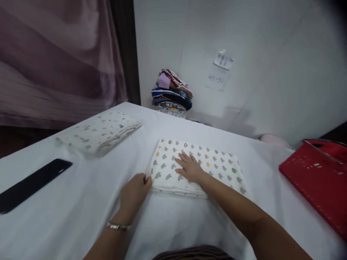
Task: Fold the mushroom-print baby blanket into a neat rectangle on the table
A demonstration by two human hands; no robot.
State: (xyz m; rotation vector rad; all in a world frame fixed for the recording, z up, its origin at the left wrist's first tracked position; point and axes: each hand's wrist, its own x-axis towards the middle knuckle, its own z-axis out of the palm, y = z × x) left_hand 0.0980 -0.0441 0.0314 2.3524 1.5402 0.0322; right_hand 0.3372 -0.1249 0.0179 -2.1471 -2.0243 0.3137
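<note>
A folded white cloth [217, 162] printed with small grey mushroom-like shapes, a few of them coloured, lies flat in front of me. My left hand [137, 187], with a bracelet at the wrist, pinches the cloth's near left corner between thumb and fingers. On top of the cloth rests my right hand [189, 168], palm down with its fingers spread. Farther left lies a second folded white cloth [100, 131] with a grey print, apart from both hands.
A black phone-like slab [35, 184] lies on the white-covered table [89, 202] at left. A red basket [317, 180] stands at right. Beyond the far edge rises a stack of folded fabrics [173, 94] by the wall, below paper notes [223, 59]. A pinkish curtain [59, 61] hangs at left.
</note>
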